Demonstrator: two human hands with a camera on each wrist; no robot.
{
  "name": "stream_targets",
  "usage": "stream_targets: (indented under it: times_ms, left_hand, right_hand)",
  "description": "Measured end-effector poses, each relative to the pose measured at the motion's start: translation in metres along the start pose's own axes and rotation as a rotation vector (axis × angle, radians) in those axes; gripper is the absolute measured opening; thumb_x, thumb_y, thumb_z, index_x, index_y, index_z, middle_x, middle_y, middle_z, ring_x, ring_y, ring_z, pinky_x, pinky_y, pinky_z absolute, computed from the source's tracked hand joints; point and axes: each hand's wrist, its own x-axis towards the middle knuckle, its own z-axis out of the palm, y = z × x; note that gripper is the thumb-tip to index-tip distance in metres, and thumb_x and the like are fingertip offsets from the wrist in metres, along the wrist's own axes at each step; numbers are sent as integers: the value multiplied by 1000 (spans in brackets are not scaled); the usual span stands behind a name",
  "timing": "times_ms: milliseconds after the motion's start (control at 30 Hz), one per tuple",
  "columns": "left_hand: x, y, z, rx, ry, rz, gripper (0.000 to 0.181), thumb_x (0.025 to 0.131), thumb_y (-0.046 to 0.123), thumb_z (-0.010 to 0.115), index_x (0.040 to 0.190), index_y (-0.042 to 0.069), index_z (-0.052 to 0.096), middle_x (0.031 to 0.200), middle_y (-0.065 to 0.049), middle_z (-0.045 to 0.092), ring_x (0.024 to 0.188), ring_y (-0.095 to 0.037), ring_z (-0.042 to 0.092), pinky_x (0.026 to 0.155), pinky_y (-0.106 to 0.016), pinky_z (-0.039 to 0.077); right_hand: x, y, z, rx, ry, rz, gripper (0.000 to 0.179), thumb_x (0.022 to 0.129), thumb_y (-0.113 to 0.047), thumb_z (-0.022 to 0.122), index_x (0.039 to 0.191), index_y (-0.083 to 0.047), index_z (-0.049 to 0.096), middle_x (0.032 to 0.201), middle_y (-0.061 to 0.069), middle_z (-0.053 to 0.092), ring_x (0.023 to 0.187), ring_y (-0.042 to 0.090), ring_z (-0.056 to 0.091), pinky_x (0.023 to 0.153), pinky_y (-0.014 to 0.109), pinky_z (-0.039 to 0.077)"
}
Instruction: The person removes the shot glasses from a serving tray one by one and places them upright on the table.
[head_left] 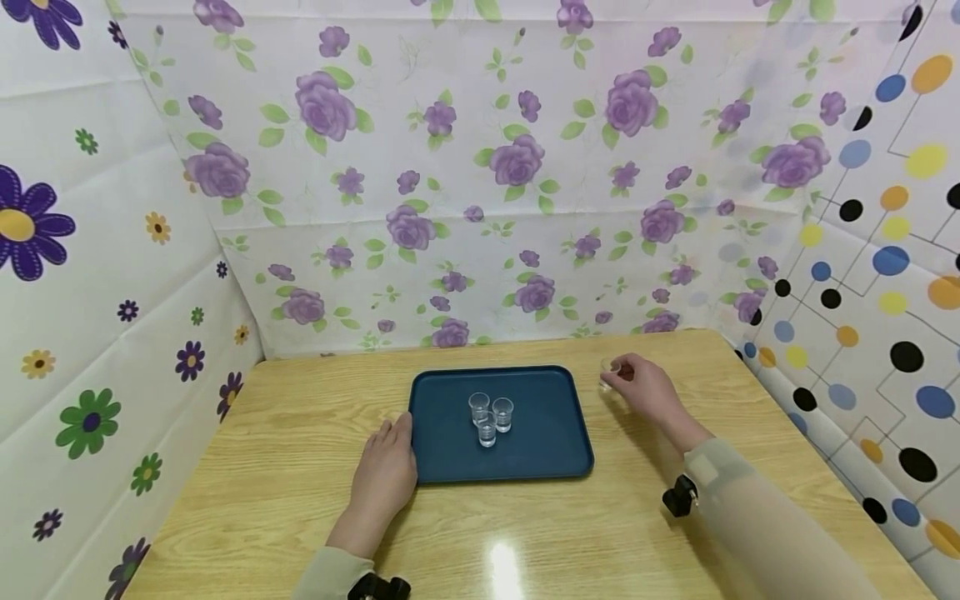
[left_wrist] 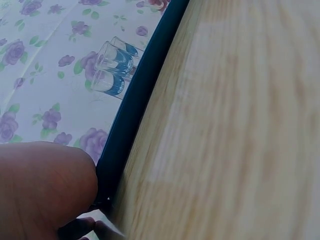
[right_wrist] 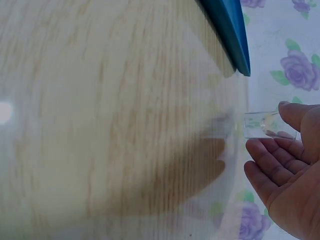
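Three small clear shot glasses (head_left: 487,430) stand close together, upright, near the middle of a dark blue tray (head_left: 540,450) on the table. My left hand (head_left: 386,467) lies along the tray's left side and touches its rim, fingers pointing away from me; its underside is hidden. Right of the tray, my right hand (head_left: 645,387) pinches another clear shot glass (right_wrist: 257,125) between thumb and fingers. That glass is upright, with its base at or just above the tabletop; I cannot tell whether it touches.
The wooden table (head_left: 300,442) runs back to a wall covering with purple roses (head_left: 517,158). Patterned sheets bound it on the left and right, with flowers (head_left: 90,421) on one and coloured dots (head_left: 892,258) on the other. A bright reflection lies near the front.
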Motion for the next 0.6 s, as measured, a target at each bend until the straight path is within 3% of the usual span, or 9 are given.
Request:
stream_targets:
  times_ms: [167, 433, 500, 600]
  left_hand:
    - [0, 0, 2, 2, -5, -9, 51, 111, 2, 56, 160, -10, 49, 157, -29, 58, 151, -51, 48, 126, -64, 39]
    - [1, -2, 3, -1, -6, -7, 51, 111, 1, 55, 160, -10, 49, 158, -29, 57, 151, -51, 47, 126, -64, 38]
    - [1, -2, 3, -3, -8, -8, 52, 111, 1, 55, 160, -10, 48, 158, -29, 57, 151, -51, 47, 127, -64, 38]
    - [0, -2, 3, -2, -11, -8, 52, 111, 1, 55, 161, -10, 48, 158, -29, 57, 151, -51, 47, 127, -64, 38]
  right_hand:
    - [1, 6, 1, -5, -10, 6, 37, 113, -36, 67, 128, -3, 67, 124, 19, 72, 109, 35, 70, 77, 41, 58]
    - [1, 8, 1, 19, -24, 15, 44, 113, -37, 66, 136, 1, 64, 129, 24, 70, 100, 32, 71, 69, 38, 59]
    - [1, 9, 2, 23, -31, 21, 47, 113, -38, 67, 139, 1, 63, 131, 25, 69, 104, 35, 71, 71, 40, 61]
    - [-1, 9, 2, 25, -44, 20, 60, 112, -38, 69, 151, 5, 57, 139, 29, 66, 121, 42, 67, 88, 50, 64]
